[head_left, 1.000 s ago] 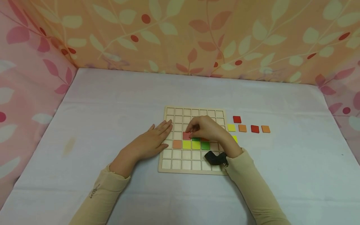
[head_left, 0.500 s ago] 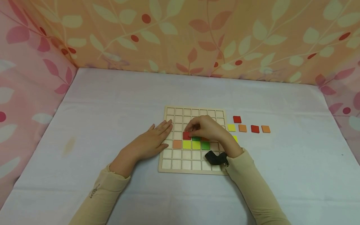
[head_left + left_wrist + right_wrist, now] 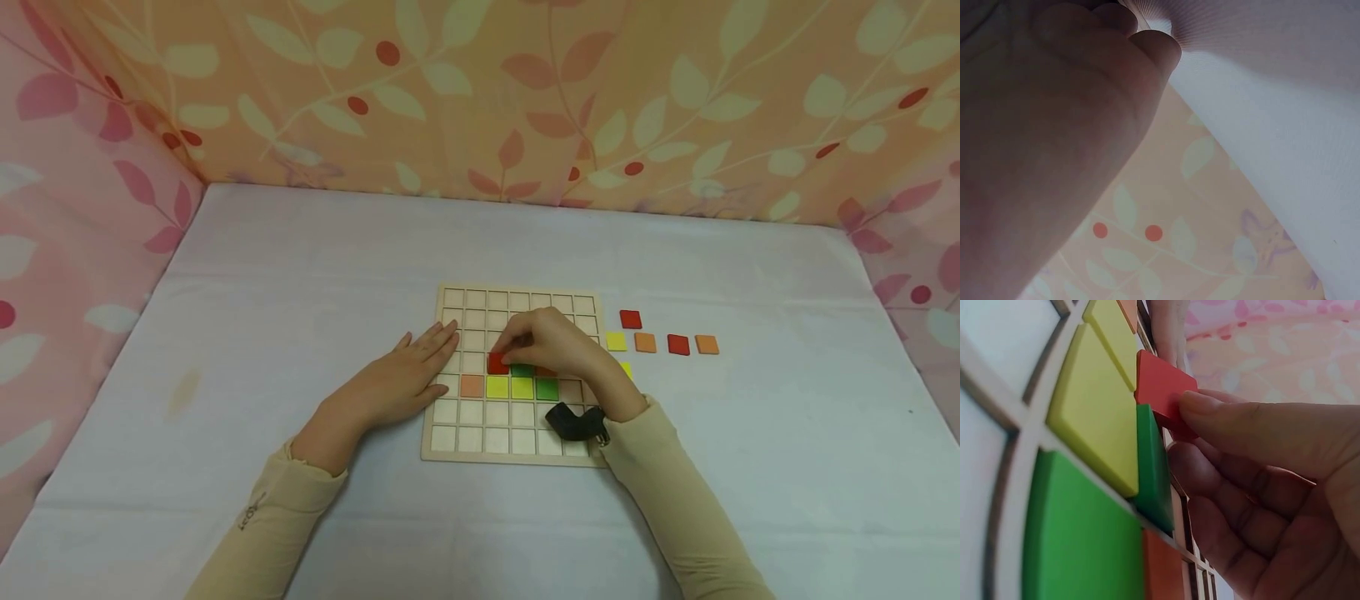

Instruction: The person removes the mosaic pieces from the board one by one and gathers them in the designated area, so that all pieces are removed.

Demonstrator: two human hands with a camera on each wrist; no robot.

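Note:
A wooden grid board (image 3: 480, 457) lies on the white cloth. My right hand (image 3: 555, 346) pinches a red square tile (image 3: 497, 363) by its edge over a cell left of a green tile (image 3: 522, 371). In the right wrist view that red tile (image 3: 1163, 387) stands tilted, thumb on its face. Below it run an orange tile (image 3: 471, 386), two yellow tiles (image 3: 510, 387) and a green tile (image 3: 547, 389). Another orange tile (image 3: 546, 372) is partly hidden under my right hand. My left hand (image 3: 390, 379) rests with straight fingers on the board's left edge.
Right of the board lie loose tiles: red (image 3: 631, 319), yellow (image 3: 616, 342), orange (image 3: 645, 342), red (image 3: 678, 344) and orange (image 3: 707, 344). Another yellow one is partly behind the right wrist. A black device (image 3: 573, 422) is at that wrist. Floral curtains (image 3: 480, 100) surround the table.
The red tile has changed its tilt slightly in the right fingers; its face looked paler one second ago and is now deep red. Both hands have stayed in nearly the same place.

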